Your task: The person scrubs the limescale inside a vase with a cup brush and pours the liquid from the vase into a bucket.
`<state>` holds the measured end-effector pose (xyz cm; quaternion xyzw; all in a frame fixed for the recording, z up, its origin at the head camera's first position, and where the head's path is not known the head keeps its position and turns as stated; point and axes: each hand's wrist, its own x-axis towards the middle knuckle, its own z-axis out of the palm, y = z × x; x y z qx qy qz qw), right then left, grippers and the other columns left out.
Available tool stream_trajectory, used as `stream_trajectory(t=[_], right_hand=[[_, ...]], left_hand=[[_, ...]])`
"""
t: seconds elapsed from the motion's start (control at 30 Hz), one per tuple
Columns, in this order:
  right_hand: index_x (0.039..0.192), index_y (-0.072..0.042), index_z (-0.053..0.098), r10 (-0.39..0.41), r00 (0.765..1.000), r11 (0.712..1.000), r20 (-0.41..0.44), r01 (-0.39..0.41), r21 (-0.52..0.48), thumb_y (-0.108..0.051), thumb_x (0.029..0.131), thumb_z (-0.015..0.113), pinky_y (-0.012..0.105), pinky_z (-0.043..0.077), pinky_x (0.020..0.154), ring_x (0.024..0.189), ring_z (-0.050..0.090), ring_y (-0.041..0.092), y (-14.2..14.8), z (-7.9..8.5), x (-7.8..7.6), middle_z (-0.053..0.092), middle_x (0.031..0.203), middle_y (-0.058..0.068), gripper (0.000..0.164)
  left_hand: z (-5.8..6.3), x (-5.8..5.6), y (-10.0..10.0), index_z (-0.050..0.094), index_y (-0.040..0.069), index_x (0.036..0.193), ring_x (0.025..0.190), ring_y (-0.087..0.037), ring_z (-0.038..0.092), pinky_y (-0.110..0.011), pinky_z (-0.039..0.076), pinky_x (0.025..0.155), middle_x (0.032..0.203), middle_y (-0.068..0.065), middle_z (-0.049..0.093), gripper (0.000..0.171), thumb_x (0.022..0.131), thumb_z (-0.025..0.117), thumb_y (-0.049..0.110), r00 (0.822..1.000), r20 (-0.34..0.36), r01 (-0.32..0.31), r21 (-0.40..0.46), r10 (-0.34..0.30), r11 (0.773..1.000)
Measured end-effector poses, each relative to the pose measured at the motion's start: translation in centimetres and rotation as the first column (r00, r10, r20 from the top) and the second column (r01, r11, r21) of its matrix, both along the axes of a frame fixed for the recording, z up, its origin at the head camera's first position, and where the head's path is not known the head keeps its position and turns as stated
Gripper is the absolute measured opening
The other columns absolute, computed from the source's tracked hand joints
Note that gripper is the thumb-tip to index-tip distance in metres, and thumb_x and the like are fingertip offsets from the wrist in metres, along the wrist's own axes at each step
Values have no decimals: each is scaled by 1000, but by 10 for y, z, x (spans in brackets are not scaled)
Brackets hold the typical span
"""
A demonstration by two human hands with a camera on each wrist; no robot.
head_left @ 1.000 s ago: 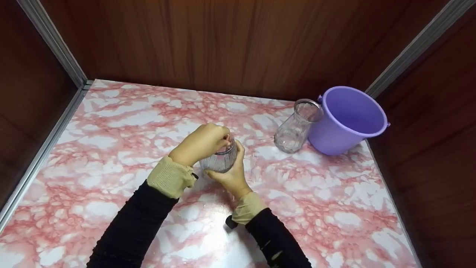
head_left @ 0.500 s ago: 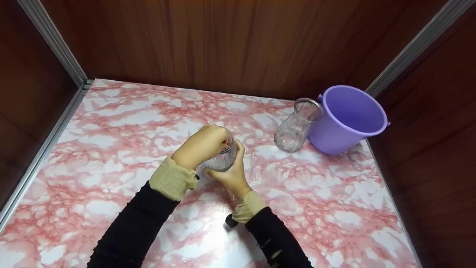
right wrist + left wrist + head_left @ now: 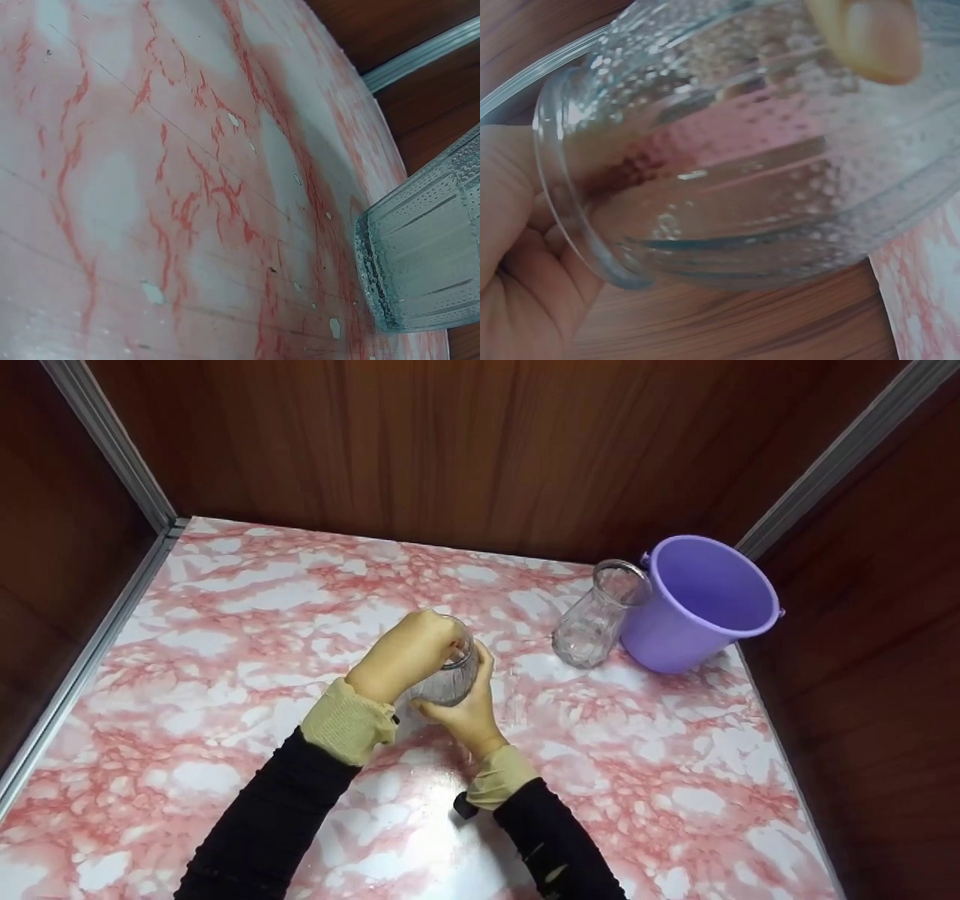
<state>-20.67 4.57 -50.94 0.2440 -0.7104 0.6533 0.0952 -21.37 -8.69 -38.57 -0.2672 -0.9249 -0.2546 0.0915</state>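
In the head view my right hand point(image 3: 471, 718) grips a clear ribbed glass vase point(image 3: 444, 687) from its right side, keeping it tilted. My left hand point(image 3: 409, 652) is at the mouth of this vase, its fingers reaching inside. Through the dimpled glass point(image 3: 780, 217) in the left wrist view, a pink thing point(image 3: 727, 131) shows between the left fingers; its kind is blurred by the glass. One fingertip point(image 3: 881, 37) of the right hand presses on the outer wall there. The right wrist view shows only the vase's base end point(image 3: 420, 255), no hand.
A second clear glass vase point(image 3: 586, 634) with a flared rim stands at the back right. Close beside it is a purple bucket point(image 3: 667, 637). The pink-and-white marbled table point(image 3: 247, 660) is bounded by brown wood-look panels point(image 3: 450, 450) at back and sides.
My left hand has shifted very slightly at the mouth of the vase, its wrist a little to the right of where it was. The right hand keeps its grip.
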Motion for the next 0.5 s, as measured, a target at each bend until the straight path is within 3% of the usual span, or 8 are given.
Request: stream_trajectory(t=[0.27,0.37,0.5], right_hand=[[142,-2,17,41,998,998,49,-38,-56,1,60,88,39,45,99,115,51,25,0,-3,-1,44,133,14,108],[141,-1,18,34,999,998,37,-32,-55,1,60,88,39,44,100,115,51,25,0,-3,-2,44,133,14,107],[141,-1,18,33,999,998,23,-32,-48,0,60,89,38,42,102,118,49,24,1,-3,-2,42,135,15,107]], left_hand=[[-9,-1,1,61,-1,90,66,-27,68,-32,56,55,77,-13,69,1,89,62,-1,985,-159,-81,-45,73,996],[-9,-1,2,55,0,96,65,-29,67,-34,55,52,75,-15,67,9,91,62,2,986,-143,-90,-11,87,996],[-10,-2,2,54,3,98,71,-24,65,-34,54,59,80,-11,65,15,91,66,9,992,-71,-94,141,105,986]])
